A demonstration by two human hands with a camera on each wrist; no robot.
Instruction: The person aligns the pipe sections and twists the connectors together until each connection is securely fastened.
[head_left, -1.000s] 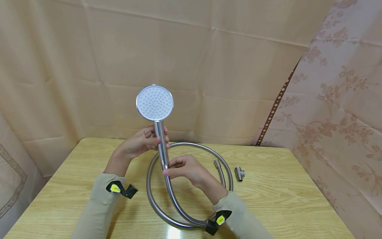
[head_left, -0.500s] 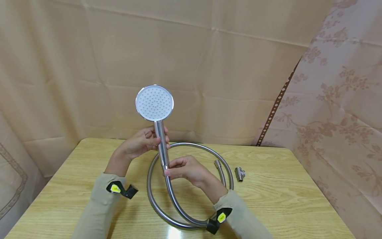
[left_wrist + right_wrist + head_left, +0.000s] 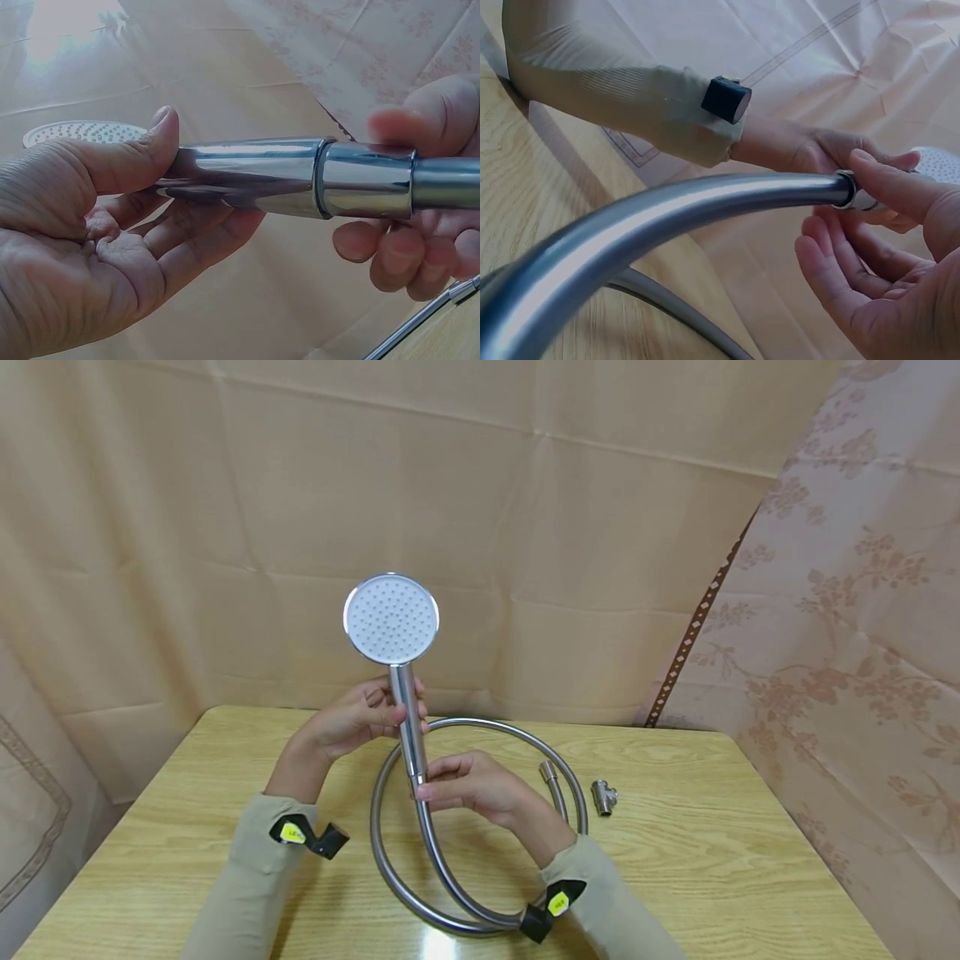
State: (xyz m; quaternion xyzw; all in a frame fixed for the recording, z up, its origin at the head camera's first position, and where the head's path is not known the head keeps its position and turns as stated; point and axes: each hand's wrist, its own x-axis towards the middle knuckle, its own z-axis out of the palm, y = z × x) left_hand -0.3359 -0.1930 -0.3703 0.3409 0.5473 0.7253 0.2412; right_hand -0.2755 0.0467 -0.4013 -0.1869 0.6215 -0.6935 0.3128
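A chrome hand shower with a round white nozzle face stands nearly upright over the table. My left hand holds its handle, thumb on the near side and fingers behind. At the handle's lower end sits the metal nut of the shower hose, with only a thin dark seam between nut and handle. My right hand pinches this nut between thumb and fingers. From there the hose drops and loops round on the table, its other end fitting lying free near the right forearm.
A small chrome tee fitting lies on the wooden table, right of the hose loop. Beige cloth hangs behind the table, and a floral cloth hangs at the right. Both wrists carry black cameras.
My right thumb has shifted slightly to the right on the nut. The hand shower has moved very slightly to the right; my left hand keeps its hold.
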